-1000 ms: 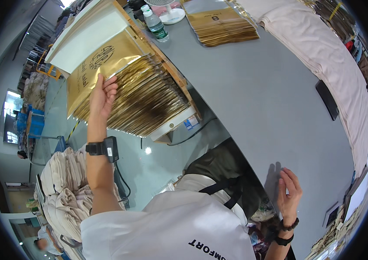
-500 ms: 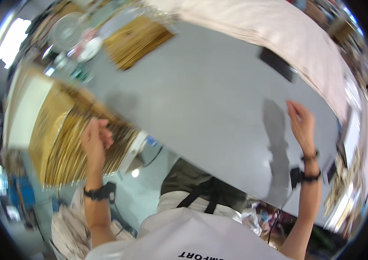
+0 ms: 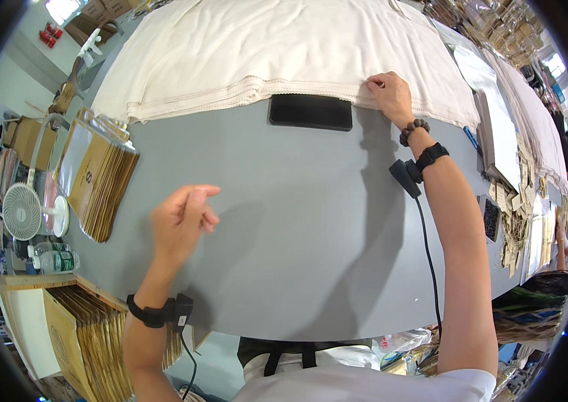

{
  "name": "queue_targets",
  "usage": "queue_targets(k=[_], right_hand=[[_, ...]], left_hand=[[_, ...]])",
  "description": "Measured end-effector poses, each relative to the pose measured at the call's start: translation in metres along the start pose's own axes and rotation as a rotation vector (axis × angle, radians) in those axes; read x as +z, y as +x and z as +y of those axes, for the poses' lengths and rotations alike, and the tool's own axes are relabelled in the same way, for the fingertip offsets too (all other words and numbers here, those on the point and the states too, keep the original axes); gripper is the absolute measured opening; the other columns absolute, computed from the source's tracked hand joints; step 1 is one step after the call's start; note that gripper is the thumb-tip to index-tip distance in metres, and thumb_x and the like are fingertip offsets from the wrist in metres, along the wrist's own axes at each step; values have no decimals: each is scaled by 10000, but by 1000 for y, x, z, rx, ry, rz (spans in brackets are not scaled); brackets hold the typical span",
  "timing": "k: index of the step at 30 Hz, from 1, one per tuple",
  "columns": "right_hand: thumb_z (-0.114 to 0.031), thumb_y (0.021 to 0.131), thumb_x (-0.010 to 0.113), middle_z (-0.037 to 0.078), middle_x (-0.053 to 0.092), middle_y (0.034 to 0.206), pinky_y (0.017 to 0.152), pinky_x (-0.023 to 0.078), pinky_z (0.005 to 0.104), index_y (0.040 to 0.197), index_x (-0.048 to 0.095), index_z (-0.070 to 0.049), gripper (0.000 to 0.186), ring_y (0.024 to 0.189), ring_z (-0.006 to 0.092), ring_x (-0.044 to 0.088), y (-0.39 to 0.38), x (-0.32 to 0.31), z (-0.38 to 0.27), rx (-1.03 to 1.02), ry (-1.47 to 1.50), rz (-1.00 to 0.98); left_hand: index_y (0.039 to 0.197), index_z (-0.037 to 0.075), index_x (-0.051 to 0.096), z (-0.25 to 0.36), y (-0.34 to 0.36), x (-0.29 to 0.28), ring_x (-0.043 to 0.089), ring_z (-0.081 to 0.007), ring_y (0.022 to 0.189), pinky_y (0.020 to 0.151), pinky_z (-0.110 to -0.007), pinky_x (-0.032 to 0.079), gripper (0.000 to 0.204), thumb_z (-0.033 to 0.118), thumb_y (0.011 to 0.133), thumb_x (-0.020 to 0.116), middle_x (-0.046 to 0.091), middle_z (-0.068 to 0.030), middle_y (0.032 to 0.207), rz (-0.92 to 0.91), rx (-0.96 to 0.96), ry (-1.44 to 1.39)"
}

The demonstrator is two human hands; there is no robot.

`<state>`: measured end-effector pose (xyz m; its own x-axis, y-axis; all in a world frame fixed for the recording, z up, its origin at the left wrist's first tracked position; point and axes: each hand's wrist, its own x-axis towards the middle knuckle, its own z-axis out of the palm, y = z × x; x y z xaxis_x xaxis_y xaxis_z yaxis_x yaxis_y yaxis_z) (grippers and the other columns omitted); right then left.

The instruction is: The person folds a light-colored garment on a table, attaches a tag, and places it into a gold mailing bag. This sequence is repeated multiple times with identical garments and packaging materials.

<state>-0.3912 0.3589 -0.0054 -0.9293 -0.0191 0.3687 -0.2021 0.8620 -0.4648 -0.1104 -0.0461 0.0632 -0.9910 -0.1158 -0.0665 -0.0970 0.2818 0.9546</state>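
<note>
The cream cloth (image 3: 250, 47) lies spread in a layered pile across the far side of the grey table (image 3: 284, 194), its stitched hem toward the person. The right hand (image 3: 392, 97) reaches to that hem, right of the pile's middle, with the thumb and fingers drawn close together; the fingertips are small at this distance, so I cannot tell whether they pinch the fabric or merely rest on it. Just left of this hand, a flat black slab (image 3: 310, 111) sits against the hem. The left hand (image 3: 183, 218) is well apart from the right and nearer the body, over bare tabletop, holding nothing, its fingers loosely curled and the cloth well beyond it. Left of it stands a stack of gold pouches (image 3: 106, 181), with a white fan (image 3: 23, 211) and clear plastic bottles (image 3: 55, 260) alongside; more gold pouches fill a wood-edged box (image 3: 19, 321) at the lower left. Pale paper tags (image 3: 515, 221) lie heaped right of the right forearm.
</note>
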Motion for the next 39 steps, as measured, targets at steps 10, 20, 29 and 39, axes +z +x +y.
queue_targets(k=[10, 20, 29, 39], right_hand=[[-266, 951, 749, 72, 740, 1018, 816, 548, 366, 1042, 816, -73, 224, 876, 258, 693, 1, -25, -9, -106, 60, 84], [-209, 964, 690, 67, 743, 1003, 835, 559, 415, 983, 814, -85, 176, 941, 301, 710, 16, -19, 0, -234, 13, 90], [-288, 1028, 666, 69, 734, 993, 769, 536, 418, 974, 793, -63, 264, 873, 324, 693, 27, -44, -4, -238, -23, 230], [-294, 996, 686, 73, 754, 861, 714, 539, 413, 979, 802, -52, 269, 765, 293, 711, 22, -45, -17, -153, 35, 259]], left_hand=[[1062, 27, 776, 42, 118, 118, 651, -97, 647, 611, -265, 509, 350, 333, 1083, 607, 703, -42, 728, -239, 194, 133], [1116, 20, 776, 41, 196, 179, 641, -98, 706, 667, -259, 522, 379, 364, 1075, 625, 709, -23, 791, -268, 255, 256], [1170, 4, 772, 38, 241, 196, 629, -109, 771, 783, -294, 524, 495, 465, 1040, 644, 720, -33, 871, -210, 97, 121], [1089, -40, 713, 36, 259, 192, 563, -79, 699, 608, -221, 464, 457, 413, 1028, 693, 686, -46, 856, -105, -53, -280]])
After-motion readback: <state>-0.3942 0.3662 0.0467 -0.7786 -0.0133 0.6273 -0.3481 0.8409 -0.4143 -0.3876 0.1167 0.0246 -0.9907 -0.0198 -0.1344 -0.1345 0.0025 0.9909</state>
